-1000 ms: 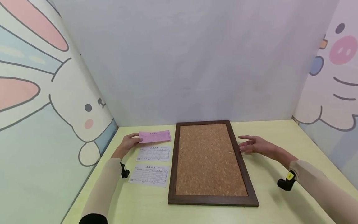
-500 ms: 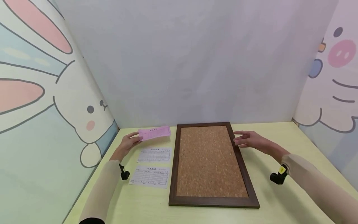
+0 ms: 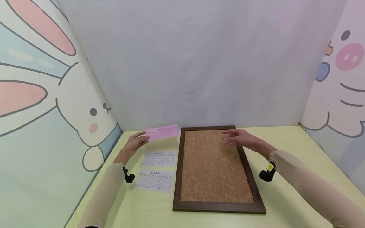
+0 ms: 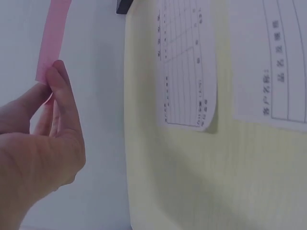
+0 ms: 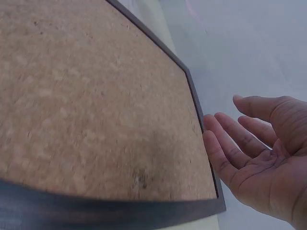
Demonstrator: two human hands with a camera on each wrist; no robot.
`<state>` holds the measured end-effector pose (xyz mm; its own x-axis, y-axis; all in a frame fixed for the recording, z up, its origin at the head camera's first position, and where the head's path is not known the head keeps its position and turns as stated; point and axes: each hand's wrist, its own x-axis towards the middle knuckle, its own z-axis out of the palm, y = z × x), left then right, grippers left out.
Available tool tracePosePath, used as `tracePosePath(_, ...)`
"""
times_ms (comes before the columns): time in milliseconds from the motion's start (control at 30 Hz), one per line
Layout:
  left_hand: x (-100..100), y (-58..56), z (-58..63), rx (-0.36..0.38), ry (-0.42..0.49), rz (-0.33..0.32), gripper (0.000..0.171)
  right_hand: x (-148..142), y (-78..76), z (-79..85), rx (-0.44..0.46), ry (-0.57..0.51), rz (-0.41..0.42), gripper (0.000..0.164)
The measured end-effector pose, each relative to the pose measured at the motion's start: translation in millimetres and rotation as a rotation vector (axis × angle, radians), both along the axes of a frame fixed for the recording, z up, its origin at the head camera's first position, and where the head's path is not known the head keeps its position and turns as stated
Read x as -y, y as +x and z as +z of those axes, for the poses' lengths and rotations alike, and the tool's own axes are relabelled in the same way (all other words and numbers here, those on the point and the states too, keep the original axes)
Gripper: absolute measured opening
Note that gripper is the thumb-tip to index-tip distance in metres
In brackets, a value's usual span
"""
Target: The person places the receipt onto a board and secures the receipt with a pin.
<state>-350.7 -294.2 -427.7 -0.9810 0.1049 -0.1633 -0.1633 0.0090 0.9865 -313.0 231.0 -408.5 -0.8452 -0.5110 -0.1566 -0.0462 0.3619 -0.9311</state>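
A pink printed form slip (image 3: 162, 132) is pinched at its left end between the thumb and fingers of my left hand (image 3: 134, 145), raised off the table. In the left wrist view the slip (image 4: 53, 38) rises from the fingertips. My right hand (image 3: 242, 138) hovers over the far right part of the framed corkboard (image 3: 216, 167), holding nothing. Its fingers are relaxed and apart in the right wrist view. Two white printed forms lie flat left of the board, the farther form (image 3: 158, 159) just beyond the nearer form (image 3: 154, 181).
The corkboard's dark brown frame (image 3: 219, 207) lies flat on the pale yellow table (image 3: 285, 142). A grey wall (image 3: 185, 63) stands behind it. Side walls carry cartoon drawings, a rabbit (image 3: 82, 110) on the left. Dark camera mounts sit on both wrists.
My left hand has lifted the pink slip off the table and shifted it slightly right. My right hand has moved left, from beside the corkboard to above it.
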Motion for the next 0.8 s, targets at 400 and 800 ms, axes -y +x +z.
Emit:
tracePosePath(400,-31,6.4,11.6,-0.048,-0.017,-0.087,0.059,51,-3.7,6.7,0.035,-0.104,-0.036,0.054)
tracePosePath(800,-72,1.8,18.6,-0.054,-0.006,-0.116,0.054,78,1.4,17.6,0.144,-0.27,-0.135,0.059)
